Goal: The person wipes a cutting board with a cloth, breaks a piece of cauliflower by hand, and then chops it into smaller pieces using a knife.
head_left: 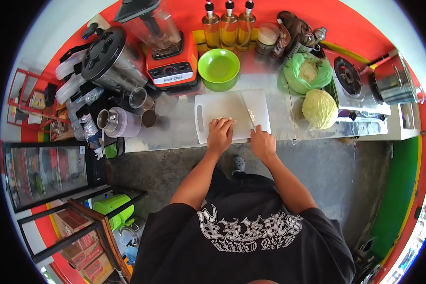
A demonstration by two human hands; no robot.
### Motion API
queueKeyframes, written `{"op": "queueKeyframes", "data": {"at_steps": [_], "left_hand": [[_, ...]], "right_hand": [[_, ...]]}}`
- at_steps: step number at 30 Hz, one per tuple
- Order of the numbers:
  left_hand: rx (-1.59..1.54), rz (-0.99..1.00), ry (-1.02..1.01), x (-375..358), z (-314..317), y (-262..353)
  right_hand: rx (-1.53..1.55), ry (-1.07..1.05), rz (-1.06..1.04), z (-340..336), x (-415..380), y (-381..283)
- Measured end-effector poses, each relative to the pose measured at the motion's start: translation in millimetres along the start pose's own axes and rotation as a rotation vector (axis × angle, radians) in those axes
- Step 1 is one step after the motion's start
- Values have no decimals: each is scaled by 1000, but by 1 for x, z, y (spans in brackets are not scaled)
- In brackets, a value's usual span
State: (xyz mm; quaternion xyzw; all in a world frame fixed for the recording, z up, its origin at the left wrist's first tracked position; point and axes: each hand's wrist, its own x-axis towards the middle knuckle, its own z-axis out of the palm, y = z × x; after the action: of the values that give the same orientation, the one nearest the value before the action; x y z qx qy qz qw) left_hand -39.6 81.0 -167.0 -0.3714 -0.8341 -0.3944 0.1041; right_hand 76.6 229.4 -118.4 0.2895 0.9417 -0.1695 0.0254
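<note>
Prob. mid-chop: nr front edge of cutting board, my L hand part-covers a pale food pc. (can't tell if pinched), R hand clasps knife at board's right, chopped bits alongside; next cut prob. calls for steadying the pc.

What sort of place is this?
Probably a small kitchen, perhaps a food stall's: the right hand grips a knife over a cutting board, with a blender behind and a stove burner off to the right.
</note>
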Motion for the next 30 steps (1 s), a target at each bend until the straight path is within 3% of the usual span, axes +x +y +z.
{"op": "queueKeyframes", "data": {"at_steps": [9,21,30], "left_hand": [[114,-41,-109,-1,-1,3],[114,0,-140,0,-4,-1],[125,259,-326,17,-28,-25]], "right_hand": [[97,-47,-62,-11,-13,-16],[-83,-208,-9,-12,-14,-48],[-182,-171,10,4,-33,-54]]}}
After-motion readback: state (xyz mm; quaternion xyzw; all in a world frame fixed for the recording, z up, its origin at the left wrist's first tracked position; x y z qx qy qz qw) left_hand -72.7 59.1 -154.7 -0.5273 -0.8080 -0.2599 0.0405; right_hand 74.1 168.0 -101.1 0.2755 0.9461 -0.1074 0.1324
